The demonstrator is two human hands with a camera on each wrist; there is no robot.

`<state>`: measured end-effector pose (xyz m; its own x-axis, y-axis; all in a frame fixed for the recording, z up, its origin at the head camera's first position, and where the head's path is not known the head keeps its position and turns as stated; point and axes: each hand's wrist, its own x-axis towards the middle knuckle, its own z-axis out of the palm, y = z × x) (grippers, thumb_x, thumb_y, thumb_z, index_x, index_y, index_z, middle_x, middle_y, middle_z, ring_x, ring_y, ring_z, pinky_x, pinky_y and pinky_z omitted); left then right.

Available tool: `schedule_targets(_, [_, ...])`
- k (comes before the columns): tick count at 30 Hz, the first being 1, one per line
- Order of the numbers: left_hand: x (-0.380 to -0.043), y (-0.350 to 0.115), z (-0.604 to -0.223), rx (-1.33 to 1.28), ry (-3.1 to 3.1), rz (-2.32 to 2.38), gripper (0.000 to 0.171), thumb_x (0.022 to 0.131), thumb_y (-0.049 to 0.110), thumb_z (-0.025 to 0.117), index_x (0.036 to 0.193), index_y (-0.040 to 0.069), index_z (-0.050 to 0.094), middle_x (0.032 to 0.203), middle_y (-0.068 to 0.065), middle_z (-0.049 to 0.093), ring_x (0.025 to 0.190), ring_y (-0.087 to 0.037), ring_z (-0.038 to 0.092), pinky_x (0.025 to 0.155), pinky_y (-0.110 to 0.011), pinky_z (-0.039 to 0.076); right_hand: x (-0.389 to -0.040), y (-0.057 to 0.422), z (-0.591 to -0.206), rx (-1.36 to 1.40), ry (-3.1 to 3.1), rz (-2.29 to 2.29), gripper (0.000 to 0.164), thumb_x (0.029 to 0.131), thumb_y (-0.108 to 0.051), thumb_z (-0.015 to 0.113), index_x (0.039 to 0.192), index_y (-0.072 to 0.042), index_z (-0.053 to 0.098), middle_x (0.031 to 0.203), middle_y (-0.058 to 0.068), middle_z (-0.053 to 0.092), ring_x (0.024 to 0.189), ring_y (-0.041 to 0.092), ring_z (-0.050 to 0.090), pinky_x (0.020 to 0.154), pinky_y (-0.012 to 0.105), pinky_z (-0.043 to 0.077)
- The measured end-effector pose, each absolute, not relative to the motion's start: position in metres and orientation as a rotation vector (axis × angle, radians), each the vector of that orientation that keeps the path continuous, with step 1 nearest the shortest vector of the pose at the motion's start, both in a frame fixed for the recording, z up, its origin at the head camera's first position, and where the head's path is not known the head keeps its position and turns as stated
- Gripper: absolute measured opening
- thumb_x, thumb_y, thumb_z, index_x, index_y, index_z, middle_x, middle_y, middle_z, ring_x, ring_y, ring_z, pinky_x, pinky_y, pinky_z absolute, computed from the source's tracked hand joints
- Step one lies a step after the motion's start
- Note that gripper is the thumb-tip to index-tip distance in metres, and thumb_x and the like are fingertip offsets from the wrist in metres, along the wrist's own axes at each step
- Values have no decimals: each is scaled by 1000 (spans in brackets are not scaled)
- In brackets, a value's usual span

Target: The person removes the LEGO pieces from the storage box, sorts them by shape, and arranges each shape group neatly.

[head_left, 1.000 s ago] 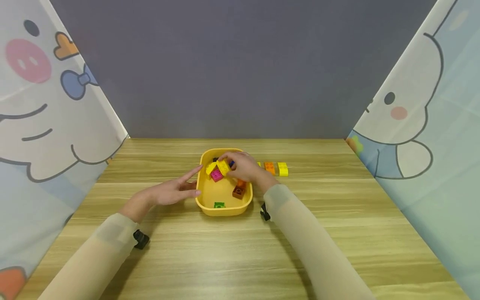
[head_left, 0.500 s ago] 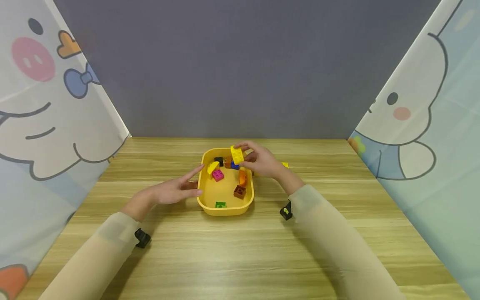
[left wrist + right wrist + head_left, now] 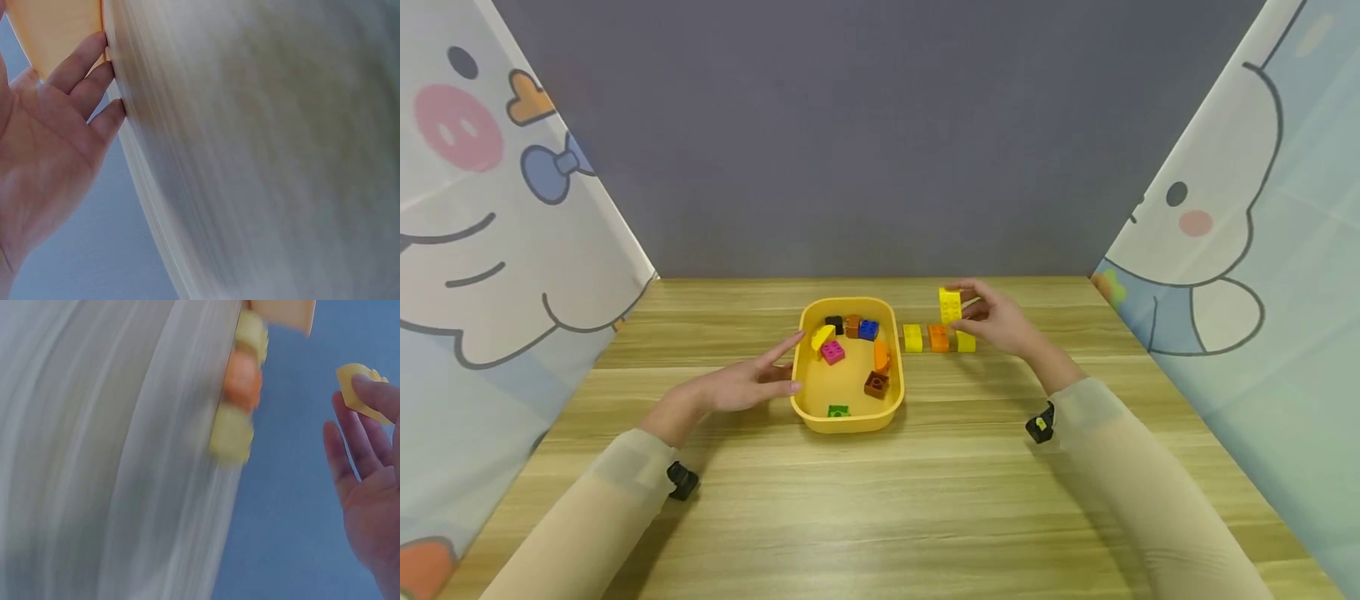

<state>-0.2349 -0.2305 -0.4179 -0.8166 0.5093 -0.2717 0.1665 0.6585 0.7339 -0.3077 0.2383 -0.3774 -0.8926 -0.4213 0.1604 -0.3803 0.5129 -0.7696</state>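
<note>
A yellow toy brick (image 3: 951, 306) is pinched between the thumb and fingers of my right hand (image 3: 1000, 323), held above the table beyond the tray's right side. In the right wrist view the same brick (image 3: 357, 390) shows a curved end. Below it, a row of bricks stands on the table: a yellow-green brick (image 3: 913, 338), an orange brick (image 3: 938, 337) and another yellow brick (image 3: 966, 342), partly hidden by my hand. My left hand (image 3: 741, 384), fingers extended, touches the left rim of a yellow tray (image 3: 847, 423); in the left wrist view its fingertips rest against the tray wall (image 3: 62, 31).
Inside the tray lie a yellow curved brick (image 3: 823, 337), a pink brick (image 3: 832, 352), a black brick (image 3: 834, 324), a blue brick (image 3: 868, 330), an orange curved brick (image 3: 882, 356), a brown brick (image 3: 876, 384) and a green brick (image 3: 838, 411). A grey wall (image 3: 872, 142) stands behind the wooden table.
My right hand has lifted the yellow brick out of the tray and carried it right, over the row of bricks. The left hand has stayed at the tray's rim.
</note>
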Motion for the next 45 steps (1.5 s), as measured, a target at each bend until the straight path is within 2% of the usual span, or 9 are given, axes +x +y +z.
schedule_targets(3, [-234,-231,-418,522,2423,1004,95,108,60,62,175,50,-4,175,-26,38,162,-52,36,129,-77,27,-313,258,-383,-670,2711,-1321,61,102,-4,77,158,-12,54,136,23,57,109,30,67,91,27,58])
schedule_targets(5, [-234,-232,-417,522,2424,1005,95,108,60,63,175,50,-4,175,-26,38,162,-52,36,129,-77,27,-316,270,-387,-634,2715,-1292,62,102,-5,78,159,-11,53,138,25,56,109,33,69,90,27,57])
schedule_targets(11, [-234,-231,-417,525,2411,1015,94,108,60,62,175,50,-4,175,-25,38,162,-52,36,129,-77,27,-318,299,-398,-535,2715,-1180,66,101,-8,80,160,-8,51,150,29,52,123,46,69,100,47,60])
schedule_targets(18, [-233,-231,-418,513,2420,1007,94,108,61,62,174,51,-4,175,-24,38,162,-53,35,129,-78,25,-320,316,-408,-539,2715,-1062,64,101,-5,78,157,0,50,141,34,57,120,49,70,94,44,62])
schedule_targets(23, [-233,-230,-419,523,2424,1010,94,108,60,62,175,50,-4,175,-24,38,162,-52,35,129,-77,24,-322,321,-412,-554,2755,-967,61,102,-7,77,157,1,53,138,35,63,122,49,69,103,59,59])
schedule_targets(25, [-233,-230,-418,523,2423,1016,94,108,60,62,175,50,-4,175,-24,38,162,-51,35,130,-76,24,-324,322,-414,-559,2766,-938,60,102,-9,78,157,0,53,138,35,65,122,47,68,106,61,57])
schedule_targets(33, [-233,-230,-416,521,2425,1015,93,109,60,62,175,50,-3,175,-24,38,162,-51,36,130,-76,24,-329,322,-417,-565,2740,-911,61,104,-11,75,159,0,51,138,33,64,123,43,66,103,52,56])
schedule_targets(42, [-233,-230,-417,521,2441,991,93,108,61,61,174,51,-3,175,-22,38,162,-52,36,129,-78,23,-330,320,-419,-592,2719,-897,59,106,-9,73,159,3,50,138,36,64,126,48,66,108,59,55])
schedule_targets(45, [-232,-230,-417,515,2441,991,93,108,62,61,174,52,-3,175,-22,38,162,-53,35,129,-79,22,-331,320,-421,-589,2721,-859,56,107,-12,71,158,3,52,137,34,66,122,44,68,103,52,58])
